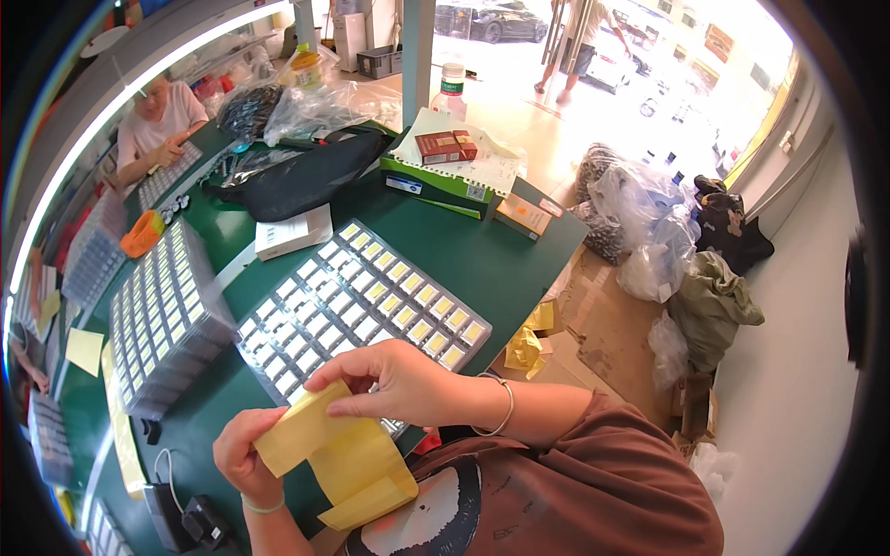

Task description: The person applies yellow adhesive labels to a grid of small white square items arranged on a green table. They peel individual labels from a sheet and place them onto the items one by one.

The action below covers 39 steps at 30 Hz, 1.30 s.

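Note:
Both hands grip a strip of yellow backing paper [358, 452] close to my body; its lower end is curled and folded. My left hand [243, 452] pinches the strip's left edge. My right hand [393, 382] holds its upper right part between thumb and fingers. Just beyond my hands lies a clear plastic tray [365, 299] with rows of small white rectangular parts. Many parts along its far and right side bear yellow pieces, while those on the left look plain white. My right hand and the paper hide the tray's near corner.
Stacked trays [170, 320] stand left on the green table [445, 240]. Beyond are a white box [293, 231], a black bag [306, 177], a green box [434, 184] and an orange tape roll [142, 234]. Black power adapters [184, 521] lie near left. A person [160, 125] works across the table.

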{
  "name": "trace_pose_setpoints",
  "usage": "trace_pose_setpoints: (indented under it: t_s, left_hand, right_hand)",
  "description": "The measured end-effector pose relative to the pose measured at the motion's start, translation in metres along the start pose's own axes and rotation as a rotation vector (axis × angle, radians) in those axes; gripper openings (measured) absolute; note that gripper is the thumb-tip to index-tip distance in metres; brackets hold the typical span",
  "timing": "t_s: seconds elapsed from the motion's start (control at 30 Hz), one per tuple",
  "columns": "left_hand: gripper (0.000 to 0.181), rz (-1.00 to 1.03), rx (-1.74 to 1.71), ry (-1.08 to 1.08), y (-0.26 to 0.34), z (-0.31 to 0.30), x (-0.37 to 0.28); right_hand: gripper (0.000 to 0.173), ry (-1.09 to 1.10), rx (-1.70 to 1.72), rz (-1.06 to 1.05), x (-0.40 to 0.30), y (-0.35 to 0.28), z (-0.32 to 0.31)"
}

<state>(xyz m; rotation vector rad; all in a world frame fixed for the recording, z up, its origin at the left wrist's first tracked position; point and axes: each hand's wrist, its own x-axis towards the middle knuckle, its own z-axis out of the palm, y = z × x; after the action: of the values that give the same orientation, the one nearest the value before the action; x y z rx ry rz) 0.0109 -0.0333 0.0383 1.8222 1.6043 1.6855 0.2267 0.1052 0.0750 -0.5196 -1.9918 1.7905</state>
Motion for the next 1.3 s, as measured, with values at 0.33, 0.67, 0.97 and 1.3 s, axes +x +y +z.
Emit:
trace_pose_setpoints:
  t_s: [0.33,0.67,0.97,1.3]
  left_hand:
    - [0.034,-0.522,-0.819,0.074,-0.012,0.010,0.007]
    - [0.021,-0.417,-0.328,0.089,-0.033,0.012,-0.007]
    - [0.011,-0.465,-0.417,0.070,-0.025,0.018,-0.005]
    - [0.035,-0.498,-0.584,0.042,-0.001,0.038,0.003]
  right_hand:
    - [0.016,0.323,-0.426,-0.238,0.021,0.018,0.003]
    - [0.018,0.433,-0.597,-0.446,0.018,0.030,0.010]
    - [0.016,0.191,-0.478,-0.489,0.024,0.033,0.013]
    - [0.014,0.183,-0.232,-0.251,0.030,0.028,0.011]
